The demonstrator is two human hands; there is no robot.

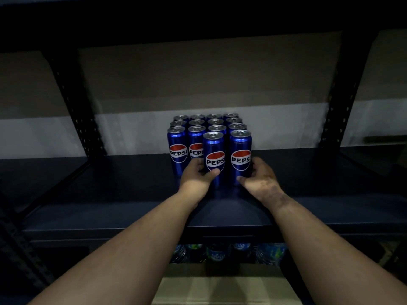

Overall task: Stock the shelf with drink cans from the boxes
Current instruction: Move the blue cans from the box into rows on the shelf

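Note:
Several tall blue Pepsi cans stand upright in a tight block [207, 126] on the dark shelf board [110, 194]. Two more cans stand in front of the block. My left hand [196, 175] is wrapped around the lower part of the front left can [214, 155], thumb across its face. My right hand [259, 175] grips the lower part of the front right can [240, 155]. Both cans are upright and rest on the shelf, side by side, close against the row behind.
Dark perforated uprights [74, 100] [339, 106] frame the bay, with the shelf above [198, 16] overhead. Bottles [220, 253] stand on the level below. A cardboard box [220, 287] lies beneath my arms. Bare shelf board lies left and right of the cans.

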